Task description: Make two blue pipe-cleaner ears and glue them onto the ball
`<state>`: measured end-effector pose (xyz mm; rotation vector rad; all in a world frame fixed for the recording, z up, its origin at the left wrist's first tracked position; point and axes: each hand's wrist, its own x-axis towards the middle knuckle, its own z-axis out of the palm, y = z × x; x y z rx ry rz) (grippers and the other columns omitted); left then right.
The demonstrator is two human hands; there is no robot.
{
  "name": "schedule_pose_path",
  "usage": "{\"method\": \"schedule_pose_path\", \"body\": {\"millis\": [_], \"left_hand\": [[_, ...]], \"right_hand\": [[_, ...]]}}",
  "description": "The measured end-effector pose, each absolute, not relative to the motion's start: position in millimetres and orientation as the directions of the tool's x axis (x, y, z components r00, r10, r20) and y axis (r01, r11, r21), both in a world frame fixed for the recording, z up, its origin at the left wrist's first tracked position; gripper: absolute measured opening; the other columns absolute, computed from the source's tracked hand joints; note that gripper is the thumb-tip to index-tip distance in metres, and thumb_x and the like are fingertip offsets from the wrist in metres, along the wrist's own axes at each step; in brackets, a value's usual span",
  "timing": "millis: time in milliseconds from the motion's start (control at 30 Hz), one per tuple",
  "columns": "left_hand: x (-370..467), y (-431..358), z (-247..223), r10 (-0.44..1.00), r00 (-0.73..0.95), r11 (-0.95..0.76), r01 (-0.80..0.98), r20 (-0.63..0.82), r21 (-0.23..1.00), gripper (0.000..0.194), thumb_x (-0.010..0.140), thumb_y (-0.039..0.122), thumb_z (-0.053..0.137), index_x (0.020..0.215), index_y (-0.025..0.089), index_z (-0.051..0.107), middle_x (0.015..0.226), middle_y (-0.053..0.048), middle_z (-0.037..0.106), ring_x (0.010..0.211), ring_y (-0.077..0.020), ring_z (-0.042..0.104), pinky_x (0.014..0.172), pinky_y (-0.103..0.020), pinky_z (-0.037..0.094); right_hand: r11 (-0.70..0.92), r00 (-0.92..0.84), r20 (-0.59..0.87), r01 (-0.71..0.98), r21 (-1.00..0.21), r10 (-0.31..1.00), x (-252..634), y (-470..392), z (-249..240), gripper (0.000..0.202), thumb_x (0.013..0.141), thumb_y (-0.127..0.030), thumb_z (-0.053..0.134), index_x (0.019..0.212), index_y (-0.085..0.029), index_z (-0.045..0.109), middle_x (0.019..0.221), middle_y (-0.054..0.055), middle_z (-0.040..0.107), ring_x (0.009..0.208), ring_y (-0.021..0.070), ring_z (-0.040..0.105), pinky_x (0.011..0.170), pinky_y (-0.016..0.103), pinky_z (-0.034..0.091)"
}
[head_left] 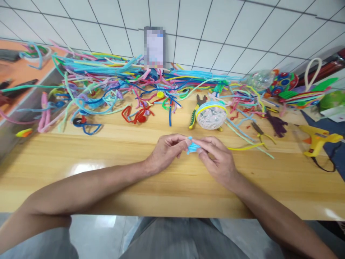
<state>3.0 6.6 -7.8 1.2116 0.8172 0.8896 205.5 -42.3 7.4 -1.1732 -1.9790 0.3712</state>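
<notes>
Between my hands, above the wooden table (pixel 129 198), is a small piece of light blue pipe cleaner (pixel 193 147) folded into close parallel rows. My left hand (pixel 168 150) pinches its left side between thumb and forefinger. On the other side my right hand (pixel 219 158) grips the right edge with thumb and fingers. Just beyond them sits a clear ball (pixel 211 118) with a yellow and blue band around its top. Pliers with green and yellow handles (pixel 193 117) lie partly behind the ball. A yellow pipe cleaner (pixel 245 148) lies right of my right hand.
Many coloured pipe cleaners (pixel 107 82) are heaped along the back. A phone (pixel 155 48) leans on the tiled wall. At right lie small yellow-handled pliers (pixel 262 135) and a yellow glue gun (pixel 316 138). Red pipe cleaner pieces (pixel 137 115) lie left of centre.
</notes>
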Motion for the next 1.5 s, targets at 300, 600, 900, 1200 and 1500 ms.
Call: {"method": "schedule_pose_path", "body": {"millis": [300, 600, 900, 1200, 1500], "left_hand": [[2.1, 5.7, -8.0, 0.898, 0.438, 0.094, -0.124, -0.030, 0.988, 0.044, 0.085, 0.060, 0.079, 0.085, 0.016, 0.079, 0.070, -0.001, 0.068, 0.054, -0.0076, 0.048, 0.051, -0.021, 0.041], [3.8, 10.6, -4.4, 0.889, 0.442, 0.209, -0.161, -0.119, 0.965, 0.043, 0.080, 0.058, 0.081, 0.076, 0.016, 0.075, 0.068, -0.002, 0.070, 0.050, -0.0072, 0.047, 0.049, -0.022, 0.042], [4.3, 14.6, -2.7, 0.894, 0.417, 0.269, -0.208, -0.163, 0.940, 0.039, 0.079, 0.053, 0.081, 0.071, 0.016, 0.072, 0.065, 0.000, 0.068, 0.050, -0.0069, 0.049, 0.049, -0.022, 0.040], [4.1, 15.5, -3.8, 0.884, 0.438, 0.286, -0.229, -0.164, 0.931, 0.034, 0.083, 0.047, 0.078, 0.071, 0.016, 0.070, 0.067, -0.001, 0.069, 0.051, -0.0070, 0.051, 0.051, -0.022, 0.041], [2.6, 15.5, -6.0, 0.892, 0.436, 0.248, -0.249, -0.121, 0.936, 0.033, 0.084, 0.045, 0.077, 0.072, 0.016, 0.070, 0.067, 0.000, 0.068, 0.051, -0.0067, 0.050, 0.050, -0.021, 0.041]], "right_hand": [[0.506, -0.265, 0.439, 0.574, -0.644, 0.859, 205.6, -41.4, 6.2, 0.046, 0.100, -0.012, 0.060, 0.138, -0.035, 0.073, 0.107, 0.005, 0.071, 0.099, 0.0183, 0.070, 0.084, 0.033, 0.060], [0.278, -0.179, 0.224, 0.387, -0.879, 0.958, 206.5, -41.7, 4.1, 0.038, 0.102, -0.023, 0.056, 0.134, -0.031, 0.076, 0.099, 0.003, 0.065, 0.076, 0.0135, 0.065, 0.067, 0.030, 0.058], [-0.072, -0.073, -0.088, 0.195, -0.978, 0.993, 208.1, -35.6, 6.0, 0.032, 0.088, -0.028, 0.073, 0.120, -0.024, 0.078, 0.080, -0.002, 0.067, 0.063, 0.0112, 0.059, 0.056, 0.026, 0.050], [-0.166, -0.046, -0.172, 0.108, -0.980, 0.984, 209.5, -32.1, 0.2, 0.029, 0.081, -0.031, 0.079, 0.109, -0.022, 0.076, 0.079, -0.002, 0.071, 0.059, 0.0103, 0.057, 0.056, 0.027, 0.047], [-0.156, -0.007, -0.158, 0.117, -0.981, 0.987, 204.4, -32.7, 0.8, 0.018, 0.079, -0.027, 0.079, 0.097, -0.022, 0.077, 0.074, -0.003, 0.072, 0.061, 0.0108, 0.059, 0.057, 0.025, 0.046]]}}
